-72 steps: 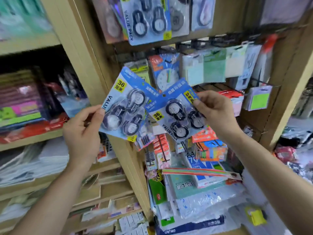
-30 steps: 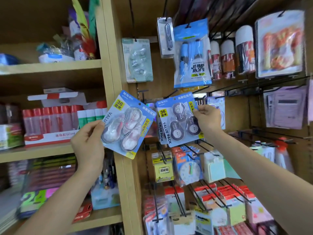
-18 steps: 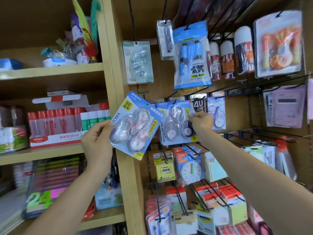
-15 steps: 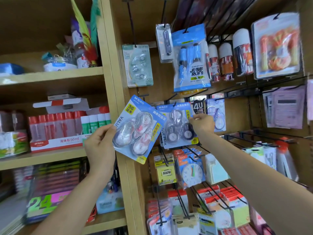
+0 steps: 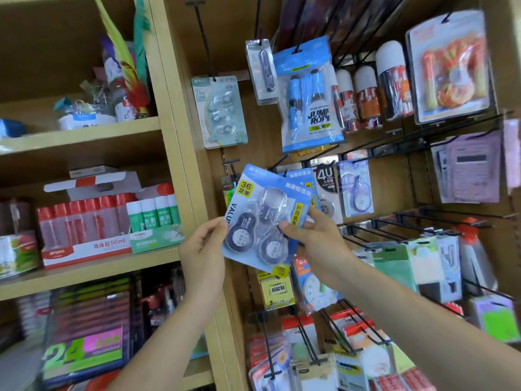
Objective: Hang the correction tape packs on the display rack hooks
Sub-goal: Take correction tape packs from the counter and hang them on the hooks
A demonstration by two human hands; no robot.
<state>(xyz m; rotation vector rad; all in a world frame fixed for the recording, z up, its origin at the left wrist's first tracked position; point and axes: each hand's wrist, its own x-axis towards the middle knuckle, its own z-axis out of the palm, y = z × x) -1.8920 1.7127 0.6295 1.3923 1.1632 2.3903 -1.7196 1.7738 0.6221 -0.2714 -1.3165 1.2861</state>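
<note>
Stationery shop, and the wooden upright (image 5: 180, 165) split the scene in two. Left of the upright ran open wooden shelves (image 5: 84, 134), with a carton of red-capped glue bottles (image 5: 84, 230) on the middle one and feathers and clips on the one above. Right of the upright stood the display rack (image 5: 234, 38), its brown back panel bristling with black wire hooks (image 5: 366, 227). High up, just right of the upright, hung a pale green pack (image 5: 218, 111). Farther right was a blue jump rope bag (image 5: 307, 94). Lower on that side sat a yellow sticker pack (image 5: 277, 289) and a toy clock card (image 5: 313, 289).

And the hands: both forearms came up from below, the left crossing in front of the upright, the right well out to its right. The correction tape pack (image 5: 262, 221) was just right of the upright at mid height, tilted, in front of the rack and not on any hook. The left hand (image 5: 203, 249) pinched its left edge, thumb tip on the card's front. The right hand (image 5: 315, 244) gripped its right side, thumb laid across the clear blister and fingers behind.

Behind it, farther from the upright, the top of a second blue pack (image 5: 298, 177) peeped out. Whether that one sat on a hook, I could not tell.
</note>
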